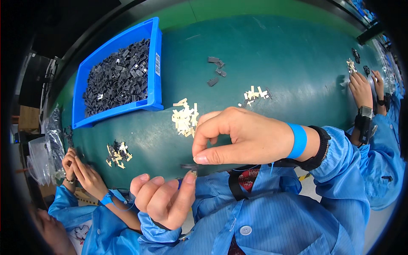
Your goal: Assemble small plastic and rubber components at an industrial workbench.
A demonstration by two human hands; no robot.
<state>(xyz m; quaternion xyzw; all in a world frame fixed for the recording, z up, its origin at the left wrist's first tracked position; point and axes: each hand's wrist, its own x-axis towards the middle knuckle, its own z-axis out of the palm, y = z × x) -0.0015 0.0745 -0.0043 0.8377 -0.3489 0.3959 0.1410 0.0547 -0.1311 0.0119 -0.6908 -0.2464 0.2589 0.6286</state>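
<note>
Close to my body, my left hand (166, 199) is closed, its thumb and forefinger pinching a small dark plastic part (188, 166) that looks smeared by motion. Just above it is my right hand (244, 136), with a blue wrist strap, thumb and forefinger pressed together at the part's upper side. Whatever those right fingertips hold is too small or hidden to name. Beyond my right fingers lies a pile of small cream-coloured strips (184, 119). Several loose dark grey plastic pieces (213, 60) are scattered farther out on the green table (272, 55).
A blue bin (156, 68) full of dark grey pieces stands at the far left. Mixed cream and dark pieces (119, 155) lie at left, and another small pile (256, 94) beyond my right hand. Co-workers' hands (87, 172) are busy at left and right (361, 89).
</note>
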